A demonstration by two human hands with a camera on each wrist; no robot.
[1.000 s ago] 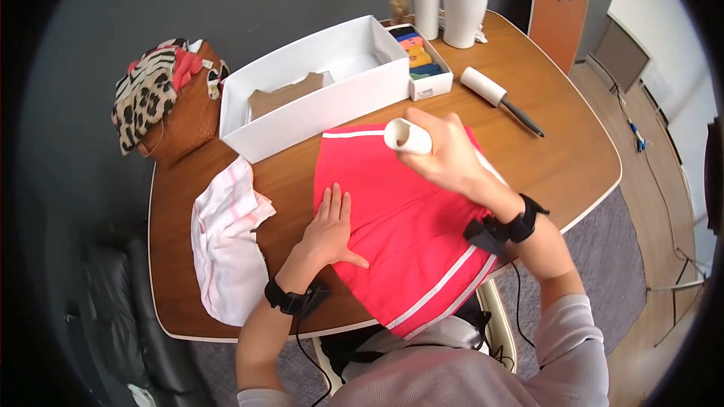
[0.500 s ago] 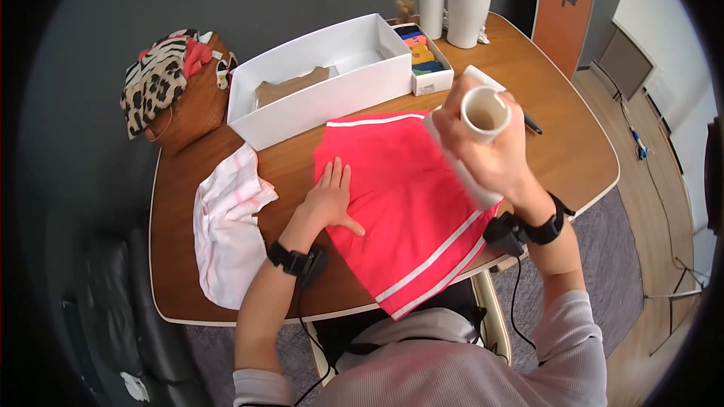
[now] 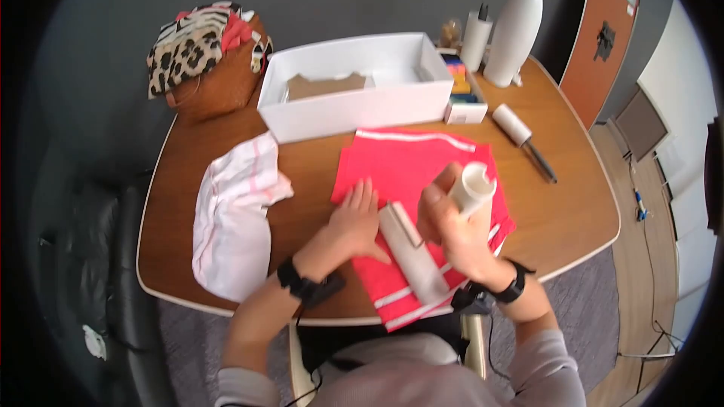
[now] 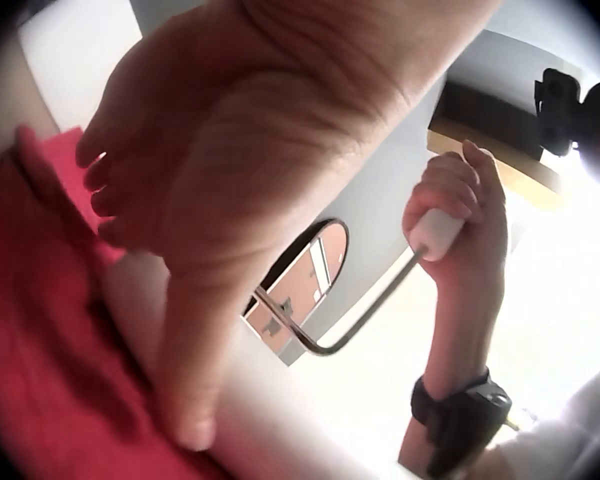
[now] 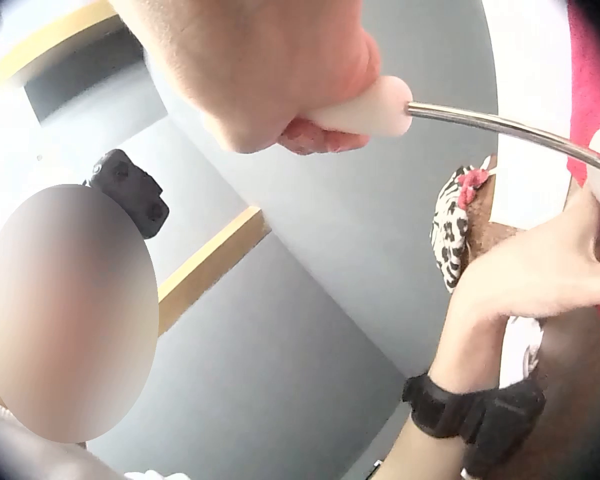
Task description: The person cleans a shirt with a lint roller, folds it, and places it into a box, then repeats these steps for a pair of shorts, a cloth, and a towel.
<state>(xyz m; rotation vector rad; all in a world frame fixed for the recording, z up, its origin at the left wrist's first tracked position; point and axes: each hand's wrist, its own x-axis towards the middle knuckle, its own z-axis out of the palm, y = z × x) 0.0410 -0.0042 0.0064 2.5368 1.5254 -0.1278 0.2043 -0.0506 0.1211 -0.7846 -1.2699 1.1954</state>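
On the table at your centre, the red cloth lies spread with its white stripes showing, near edge reaching the table rim. Your left hand is flat on its 9 o'clock side, fingers straight and close together, thumb out toward the white roller, just beside it. Your right hand has its fingers curled round the white handle, held above the cloth; the bent metal rod runs down from it to the roller, which lies slantwise on the red cloth, its near end over the stripes.

In the way: your left hand and thumb close in the roller's 10 o'clock side, your right hand hides part of the cloth, and the large white box blocks 11 o'clock just past the far edge, brown piece inside. Small box with colourful folded items, between 12 and 1, beside the large one. Lint roller, grey handle, between 1 and 2, apart from the cloth. White vase at 1, upright roller next to it. Pale crumpled cloth at 9, well apart; brown bag at 10, animal-print fabric on top.
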